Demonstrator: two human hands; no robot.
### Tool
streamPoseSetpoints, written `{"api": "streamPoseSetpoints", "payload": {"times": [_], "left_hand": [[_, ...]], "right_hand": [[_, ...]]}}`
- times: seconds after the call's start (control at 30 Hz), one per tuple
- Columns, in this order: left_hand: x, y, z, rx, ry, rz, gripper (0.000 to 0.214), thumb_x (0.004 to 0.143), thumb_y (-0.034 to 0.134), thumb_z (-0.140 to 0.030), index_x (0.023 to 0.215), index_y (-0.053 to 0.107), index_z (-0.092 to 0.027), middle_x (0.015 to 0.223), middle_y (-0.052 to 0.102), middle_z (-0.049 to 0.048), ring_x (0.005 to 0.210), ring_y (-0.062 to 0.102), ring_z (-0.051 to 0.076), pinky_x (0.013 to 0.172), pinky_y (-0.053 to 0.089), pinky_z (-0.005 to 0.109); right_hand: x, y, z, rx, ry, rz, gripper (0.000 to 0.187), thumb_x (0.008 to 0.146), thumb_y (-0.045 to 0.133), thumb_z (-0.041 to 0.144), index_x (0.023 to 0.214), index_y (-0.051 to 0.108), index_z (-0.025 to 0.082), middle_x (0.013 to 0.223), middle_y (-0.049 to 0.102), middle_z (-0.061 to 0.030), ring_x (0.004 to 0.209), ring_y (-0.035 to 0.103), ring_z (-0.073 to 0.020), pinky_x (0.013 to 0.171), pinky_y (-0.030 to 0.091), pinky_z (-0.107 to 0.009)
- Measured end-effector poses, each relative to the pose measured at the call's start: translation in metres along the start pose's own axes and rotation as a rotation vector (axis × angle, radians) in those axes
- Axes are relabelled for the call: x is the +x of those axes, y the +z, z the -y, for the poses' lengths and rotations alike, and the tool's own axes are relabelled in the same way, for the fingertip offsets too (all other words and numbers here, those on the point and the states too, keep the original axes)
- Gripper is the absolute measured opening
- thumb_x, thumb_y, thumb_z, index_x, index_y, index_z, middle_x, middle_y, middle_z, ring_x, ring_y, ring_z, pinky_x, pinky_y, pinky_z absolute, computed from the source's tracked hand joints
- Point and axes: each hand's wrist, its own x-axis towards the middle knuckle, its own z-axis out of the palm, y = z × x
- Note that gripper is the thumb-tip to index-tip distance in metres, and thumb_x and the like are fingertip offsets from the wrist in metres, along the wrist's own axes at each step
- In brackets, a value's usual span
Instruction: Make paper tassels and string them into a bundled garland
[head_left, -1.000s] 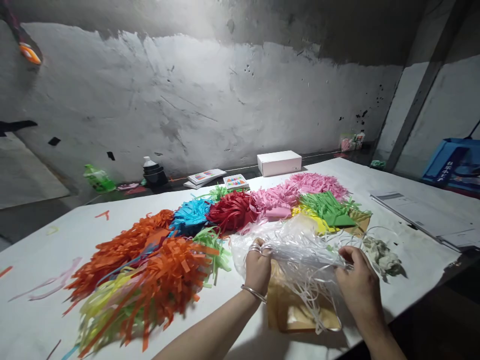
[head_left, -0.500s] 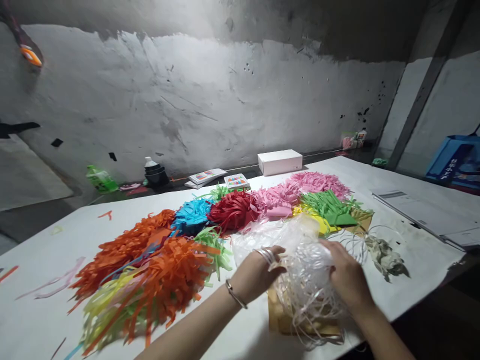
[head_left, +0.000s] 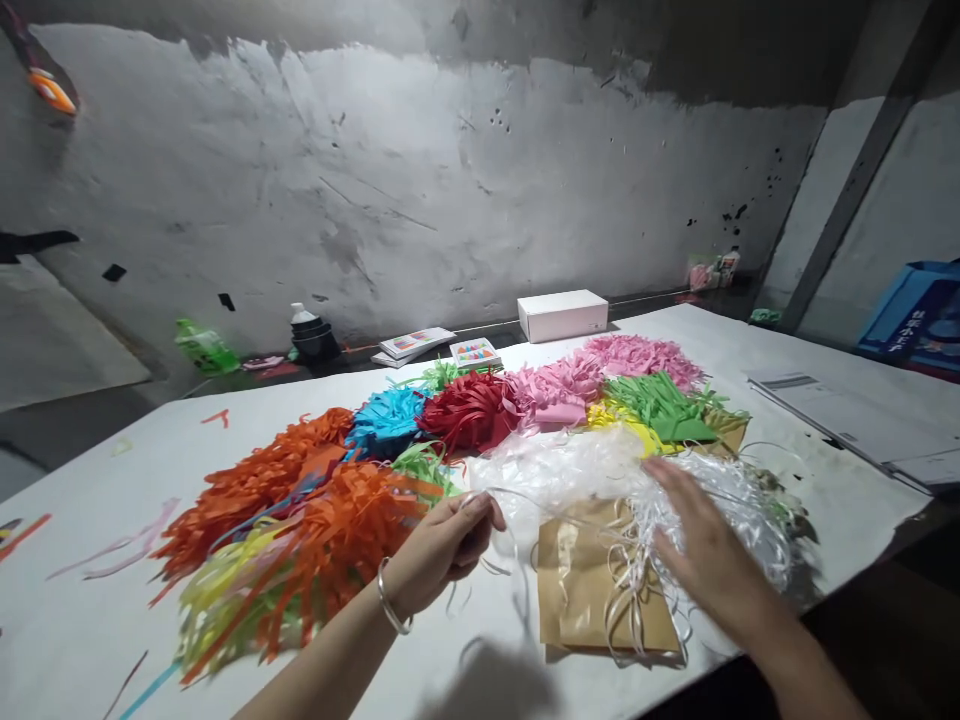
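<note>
My left hand (head_left: pixel 454 540), a bangle at its wrist, is closed in a pinch on a thin white ribbon (head_left: pixel 517 495), which arcs toward the tangle at the right. My right hand (head_left: pixel 701 545) has its fingers stretched out against the tangle of white ribbon (head_left: pixel 754 520) and holds nothing that I can see. Between the hands lies a brown paper packet (head_left: pixel 581 570) with loose ribbon strands across its right half. Just behind it is a crumpled clear plastic bag (head_left: pixel 555 468).
Fringed paper bundles lie on the white-covered table (head_left: pixel 420 660): orange (head_left: pixel 352 530), blue (head_left: pixel 386 420), red (head_left: pixel 469 410), pink (head_left: pixel 555 390) and green (head_left: pixel 660 405). A white box (head_left: pixel 562 317) stands at the back. Flat white boards (head_left: pixel 840 410) rest at the right.
The white ribbon tangle has shifted right off the brown packet, my right hand alongside it. My left hand has moved left and lower, drawing out one strand.
</note>
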Motion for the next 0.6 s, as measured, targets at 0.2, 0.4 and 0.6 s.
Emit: {"api": "streamPoseSetpoints", "payload": {"times": [0.2,0.4,0.6], "left_hand": [[-0.020,0.001,-0.024,-0.207,0.242,0.135,0.045,0.089,0.062,-0.056,0.075,0.068,-0.014,0.042,0.035,-0.0082,0.035,0.023,0.003,0.034,0.016,0.014],[-0.017,-0.013,-0.040,-0.304,0.458,-0.435,0.026,0.087,0.071,-0.040,0.106,0.069,-0.022,0.076,0.062,-0.0027,0.041,0.029,0.003,0.034,0.026,0.011],[0.012,0.071,0.030,0.673,0.265,0.047,0.032,0.076,0.074,-0.027,0.106,0.067,-0.019,0.102,0.067,0.0103,0.085,0.060,0.023,0.082,0.047,0.035]], "right_hand": [[-0.001,0.042,0.055,0.160,-0.215,0.222,0.023,0.094,0.048,0.014,0.103,0.066,0.024,0.100,0.073,-0.0030,0.093,0.066,-0.0211,0.089,0.045,-0.038],[-0.009,0.039,0.018,0.127,-0.178,0.130,0.030,0.099,0.038,0.010,0.089,0.064,0.019,0.084,0.070,-0.0058,0.078,0.060,-0.0220,0.078,0.037,-0.036],[-0.005,0.034,0.049,0.129,-0.335,0.085,0.026,0.096,0.044,0.011,0.076,0.058,0.020,0.072,0.061,-0.0024,0.069,0.052,-0.0200,0.078,0.033,-0.036]]}}
